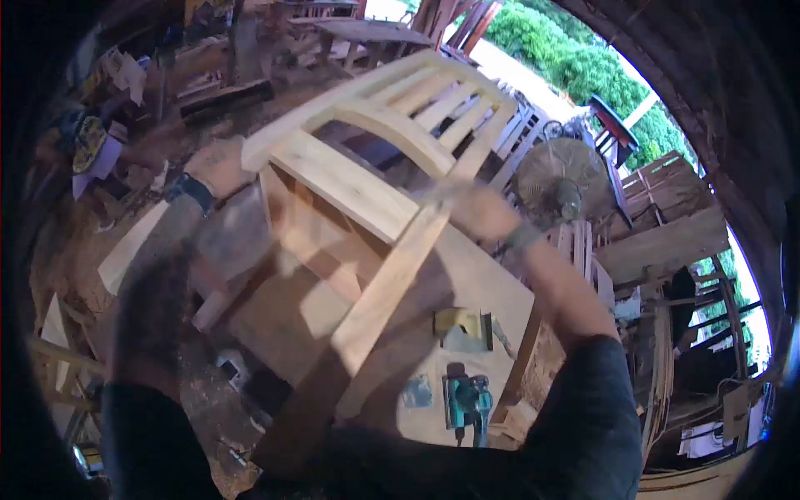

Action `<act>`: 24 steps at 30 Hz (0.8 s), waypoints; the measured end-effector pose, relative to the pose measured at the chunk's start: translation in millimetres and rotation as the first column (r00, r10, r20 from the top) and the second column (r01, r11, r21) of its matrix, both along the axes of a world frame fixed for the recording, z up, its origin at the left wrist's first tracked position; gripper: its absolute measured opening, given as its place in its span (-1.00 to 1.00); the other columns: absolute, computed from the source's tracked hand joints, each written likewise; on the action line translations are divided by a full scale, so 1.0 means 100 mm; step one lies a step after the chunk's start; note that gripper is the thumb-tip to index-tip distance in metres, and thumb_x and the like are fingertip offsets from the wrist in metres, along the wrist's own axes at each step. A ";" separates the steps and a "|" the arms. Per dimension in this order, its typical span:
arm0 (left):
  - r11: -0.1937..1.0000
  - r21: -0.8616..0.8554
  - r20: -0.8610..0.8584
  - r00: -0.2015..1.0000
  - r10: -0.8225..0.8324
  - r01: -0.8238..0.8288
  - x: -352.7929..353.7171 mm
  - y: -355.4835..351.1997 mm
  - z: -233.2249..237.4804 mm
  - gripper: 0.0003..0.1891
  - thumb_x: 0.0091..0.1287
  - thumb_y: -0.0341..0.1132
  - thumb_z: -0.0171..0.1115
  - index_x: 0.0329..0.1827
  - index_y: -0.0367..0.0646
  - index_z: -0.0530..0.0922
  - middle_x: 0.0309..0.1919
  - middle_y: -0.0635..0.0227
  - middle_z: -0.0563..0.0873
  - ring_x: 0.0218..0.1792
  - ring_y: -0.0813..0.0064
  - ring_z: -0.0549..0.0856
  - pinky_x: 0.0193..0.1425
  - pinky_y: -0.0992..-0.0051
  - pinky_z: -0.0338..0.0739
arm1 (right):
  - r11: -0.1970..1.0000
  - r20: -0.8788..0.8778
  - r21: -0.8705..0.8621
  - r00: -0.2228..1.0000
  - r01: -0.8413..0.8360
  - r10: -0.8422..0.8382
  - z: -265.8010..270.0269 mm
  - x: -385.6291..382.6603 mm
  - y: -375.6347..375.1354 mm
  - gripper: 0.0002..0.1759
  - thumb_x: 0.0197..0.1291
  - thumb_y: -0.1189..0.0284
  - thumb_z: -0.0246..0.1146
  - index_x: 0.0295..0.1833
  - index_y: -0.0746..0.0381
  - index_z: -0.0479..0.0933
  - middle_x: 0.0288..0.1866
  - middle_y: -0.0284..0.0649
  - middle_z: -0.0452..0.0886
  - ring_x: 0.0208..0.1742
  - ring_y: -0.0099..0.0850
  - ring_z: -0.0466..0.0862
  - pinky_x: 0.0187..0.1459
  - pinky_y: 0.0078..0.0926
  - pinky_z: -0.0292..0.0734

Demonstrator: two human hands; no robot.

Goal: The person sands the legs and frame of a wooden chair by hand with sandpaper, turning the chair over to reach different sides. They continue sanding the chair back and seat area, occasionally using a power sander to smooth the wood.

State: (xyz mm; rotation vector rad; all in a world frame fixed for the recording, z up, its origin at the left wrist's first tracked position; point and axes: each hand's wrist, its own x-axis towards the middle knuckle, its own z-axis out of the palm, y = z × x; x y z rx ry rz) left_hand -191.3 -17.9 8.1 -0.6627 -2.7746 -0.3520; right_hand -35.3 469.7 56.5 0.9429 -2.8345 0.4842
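A pale wooden chair frame [350, 183] with a slatted, curved back lies tilted over a workbench [425, 358]. At its left post, my left hand [221, 167] is closed on the wood, its fingers partly hidden. My right hand [486, 212], smeared by motion, is closed around the right post, whose long lower end runs toward me. A teal power tool [467, 400] rests on the bench in front of my body. Beyond it sits a yellowish block-like piece [462, 329] with a dark edge.
A round standing fan [562, 179] is behind my right hand. Stacked boards [667, 242] fill the right side. Wood scraps and shavings [225, 433] cover the floor at left. A low wooden table [375, 33] stands at the back, near the open side with greenery.
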 end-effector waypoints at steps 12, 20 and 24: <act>1.000 0.018 0.030 1.000 -0.001 0.000 0.09 0.05 0.14 -0.43 0.26 -0.14 0.46 0.29 -0.21 0.57 0.05 -0.10 0.77 0.14 -0.17 0.72 0.25 0.03 0.60 | 0.989 -0.025 -0.145 0.999 -0.042 0.039 0.01 -0.28 0.29 -0.61 0.62 0.24 0.13 0.26 0.24 0.71 0.38 -0.11 0.70 0.48 -0.12 0.57 0.59 -0.14 0.29; 0.999 0.000 -0.006 0.999 0.033 -0.033 0.05 0.03 0.14 -0.40 0.23 -0.13 0.50 0.28 -0.23 0.58 0.04 -0.14 0.76 0.14 -0.17 0.71 0.23 0.03 0.59 | 0.924 0.030 -0.353 0.986 -0.145 0.166 -0.12 -0.37 0.30 -0.65 0.59 0.28 0.17 0.24 0.23 0.71 0.35 -0.07 0.70 0.48 -0.11 0.56 0.56 -0.13 0.33; 0.999 0.044 0.053 0.998 -0.025 0.023 0.09 0.12 0.18 -0.41 0.23 -0.16 0.51 0.28 -0.24 0.58 0.04 -0.14 0.77 0.14 -0.18 0.72 0.22 0.03 0.59 | 0.985 -0.109 -0.168 0.994 -0.035 0.017 -0.34 -0.34 0.59 -0.66 0.58 0.29 0.15 0.19 0.24 0.71 0.33 -0.04 0.70 0.48 -0.02 0.54 0.55 -0.12 0.34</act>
